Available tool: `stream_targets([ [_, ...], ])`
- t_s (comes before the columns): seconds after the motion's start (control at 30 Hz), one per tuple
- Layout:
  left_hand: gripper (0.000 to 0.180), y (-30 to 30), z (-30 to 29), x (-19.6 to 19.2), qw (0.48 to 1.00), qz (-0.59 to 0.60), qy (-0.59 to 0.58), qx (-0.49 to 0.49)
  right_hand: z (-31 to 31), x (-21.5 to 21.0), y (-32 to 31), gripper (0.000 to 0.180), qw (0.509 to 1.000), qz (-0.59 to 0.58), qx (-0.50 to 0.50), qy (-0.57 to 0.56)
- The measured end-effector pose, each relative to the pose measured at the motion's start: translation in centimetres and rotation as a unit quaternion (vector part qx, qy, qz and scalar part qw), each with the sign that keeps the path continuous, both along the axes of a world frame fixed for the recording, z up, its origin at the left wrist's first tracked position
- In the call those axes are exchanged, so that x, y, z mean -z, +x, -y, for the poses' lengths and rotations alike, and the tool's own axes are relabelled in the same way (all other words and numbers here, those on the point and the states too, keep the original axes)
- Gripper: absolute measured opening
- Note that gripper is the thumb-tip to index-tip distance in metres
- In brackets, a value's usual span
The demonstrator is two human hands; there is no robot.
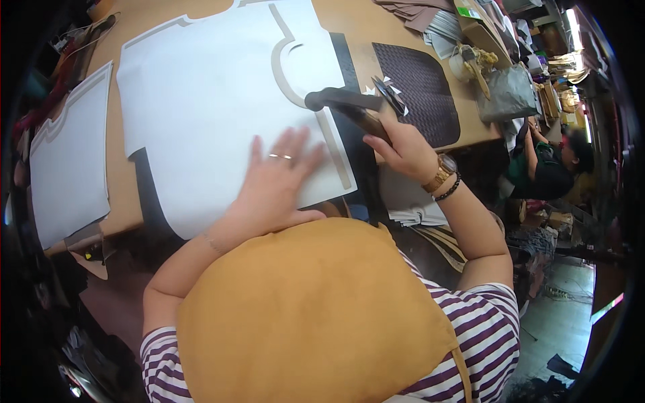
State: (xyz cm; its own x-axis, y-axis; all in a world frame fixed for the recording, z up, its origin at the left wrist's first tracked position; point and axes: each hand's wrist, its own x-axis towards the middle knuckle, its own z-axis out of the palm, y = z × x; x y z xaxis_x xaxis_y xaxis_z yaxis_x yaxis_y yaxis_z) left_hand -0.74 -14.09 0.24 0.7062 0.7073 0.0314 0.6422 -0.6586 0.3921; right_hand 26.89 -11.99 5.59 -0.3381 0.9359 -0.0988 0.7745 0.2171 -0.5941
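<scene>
A large white cut panel (201,94) lies flat on the table, with a grey-beige strip (281,67) running along its right side in a curve. My left hand (279,171), a ring on one finger, rests on the panel with its fingers spread; they are slightly blurred. In my right hand (406,148) is a hammer (346,101), gripped by its dark handle. The hammer's round face is over or against the strip below the curve; I cannot tell whether it touches. Small scissors (390,94) lie just beyond my right hand.
A second white panel (74,154) lies at the left table edge. To the right are a dark woven piece (426,94), a grey plastic bag (507,94) and brown sheets (410,12). Another person (551,161) works farther right. White folded material (410,201) sits below the table edge.
</scene>
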Motion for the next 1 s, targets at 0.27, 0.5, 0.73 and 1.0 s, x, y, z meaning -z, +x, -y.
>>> stream_targets([
  [0.27,0.085,-1.8,-2.0,1.4,0.989,-0.031,0.062,-0.132,4.1,0.1,1.6,0.029,1.000,-0.025,-0.008,-0.013],
  [0.5,0.086,-1.9,-2.4,1.3,0.988,-0.050,0.061,-0.131,6.6,-2.3,3.4,0.031,0.996,0.067,-0.020,-0.059],
  [0.73,0.086,-2.3,-0.4,0.7,0.996,-0.033,0.034,-0.080,2.9,0.2,0.9,0.027,0.999,-0.027,0.045,-0.006],
  [1.0,0.087,-2.3,-0.4,0.6,0.996,-0.034,0.023,-0.080,-0.6,0.5,-1.0,0.027,0.999,-0.009,-0.037,0.037],
])
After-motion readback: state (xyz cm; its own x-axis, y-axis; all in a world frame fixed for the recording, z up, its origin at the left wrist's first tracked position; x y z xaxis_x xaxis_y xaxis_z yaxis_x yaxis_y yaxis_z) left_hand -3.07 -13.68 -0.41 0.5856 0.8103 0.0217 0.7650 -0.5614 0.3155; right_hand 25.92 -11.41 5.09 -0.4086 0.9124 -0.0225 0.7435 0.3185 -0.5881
